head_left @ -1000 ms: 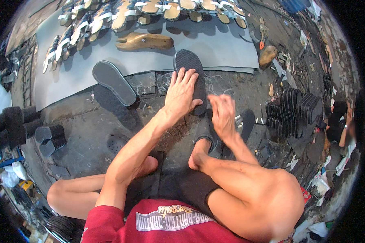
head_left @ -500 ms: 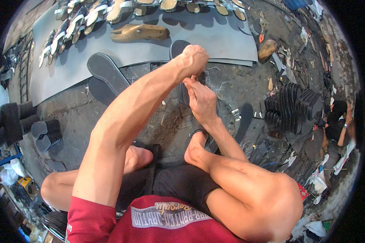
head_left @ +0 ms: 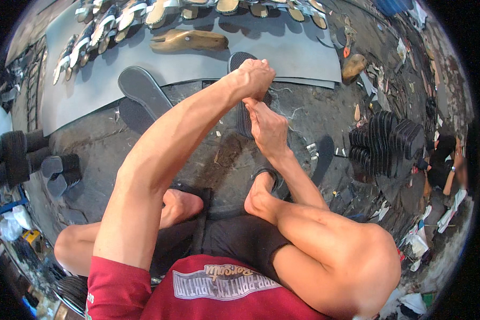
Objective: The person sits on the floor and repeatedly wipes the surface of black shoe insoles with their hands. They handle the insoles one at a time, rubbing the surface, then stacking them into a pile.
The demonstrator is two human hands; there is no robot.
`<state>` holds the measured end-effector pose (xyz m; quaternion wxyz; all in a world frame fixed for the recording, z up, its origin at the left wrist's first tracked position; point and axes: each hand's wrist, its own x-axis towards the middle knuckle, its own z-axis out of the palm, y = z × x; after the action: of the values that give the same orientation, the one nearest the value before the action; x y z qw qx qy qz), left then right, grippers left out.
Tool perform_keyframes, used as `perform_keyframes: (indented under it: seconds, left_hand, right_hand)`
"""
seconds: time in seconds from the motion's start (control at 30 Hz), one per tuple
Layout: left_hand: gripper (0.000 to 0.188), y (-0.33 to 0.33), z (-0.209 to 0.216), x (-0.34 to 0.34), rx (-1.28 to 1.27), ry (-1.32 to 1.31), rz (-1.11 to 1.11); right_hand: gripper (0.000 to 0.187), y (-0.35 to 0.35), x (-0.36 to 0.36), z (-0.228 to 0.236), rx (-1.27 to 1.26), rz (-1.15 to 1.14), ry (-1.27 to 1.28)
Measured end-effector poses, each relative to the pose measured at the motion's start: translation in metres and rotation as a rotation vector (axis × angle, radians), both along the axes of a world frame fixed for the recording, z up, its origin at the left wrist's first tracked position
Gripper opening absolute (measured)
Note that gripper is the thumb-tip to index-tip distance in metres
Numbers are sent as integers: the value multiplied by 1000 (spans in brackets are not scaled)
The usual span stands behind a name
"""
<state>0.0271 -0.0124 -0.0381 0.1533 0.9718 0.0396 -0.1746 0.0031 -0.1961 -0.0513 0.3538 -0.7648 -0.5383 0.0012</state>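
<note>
A dark textured shoe sole point(head_left: 243, 56) lies with its far end on the grey sheet and its near part over the floor. My left hand point(head_left: 256, 79) is closed over its middle, knuckles up, and covers much of it. Just nearer, my right hand point(head_left: 270, 128) is closed in a pinch at the sole's right edge, its fingertips close under my left hand. What it pinches is hidden. Another black sole point(head_left: 144, 92) lies to the left, partly on the sheet, behind my left forearm.
On the grey sheet point(head_left: 90, 101) lie a wooden shoe last point(head_left: 189, 40) and rows of sandals point(head_left: 128, 17). A second last point(head_left: 353, 69) sits right of it. Stacked black soles point(head_left: 381, 141) stand at right, a smaller stack point(head_left: 61, 173) at left. Scraps litter the right side; a person's arm point(head_left: 450, 178) shows there.
Both hands stay at the sole, with only a slight shift of the fingers and wrists. The whole view has moved a little, so the surroundings sit slightly further right.
</note>
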Motion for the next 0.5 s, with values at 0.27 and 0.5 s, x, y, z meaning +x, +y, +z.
perform_keyframes:
  seconds: [0.27, 0.5]
  left_hand:
    - [112, 1, 22, -11, -54, 58, -28]
    - [115, 1, 14, -17, -86, 2, -36]
  right_hand:
    - [14, -65, -28, 31, -172, 39, 44]
    - [14, -93, -5, 44, -205, -96, 166]
